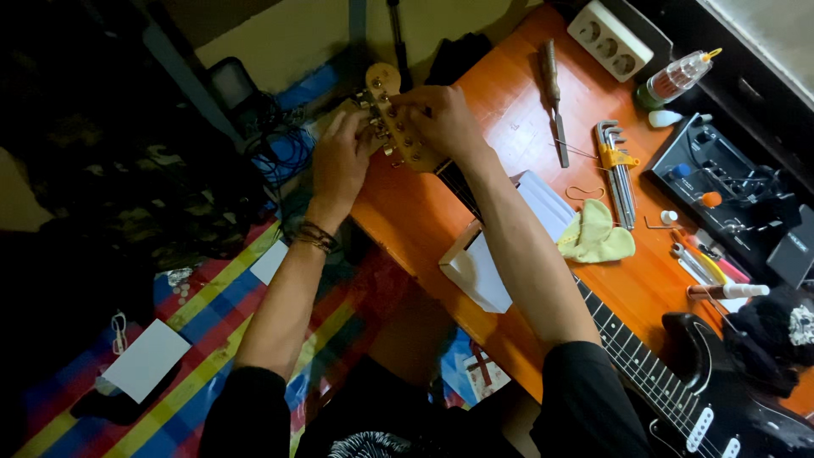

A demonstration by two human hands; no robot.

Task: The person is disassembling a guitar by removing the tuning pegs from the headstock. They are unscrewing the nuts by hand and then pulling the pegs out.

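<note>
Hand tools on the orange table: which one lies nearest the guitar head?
The chisel, lying alone beside the right hand; the hex key set sits farther right.

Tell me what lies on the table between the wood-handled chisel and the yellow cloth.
In the head view, between the chisel and the yellow cloth lies mostly bare orange table, with a thin loop of wire just above the cloth.
</note>
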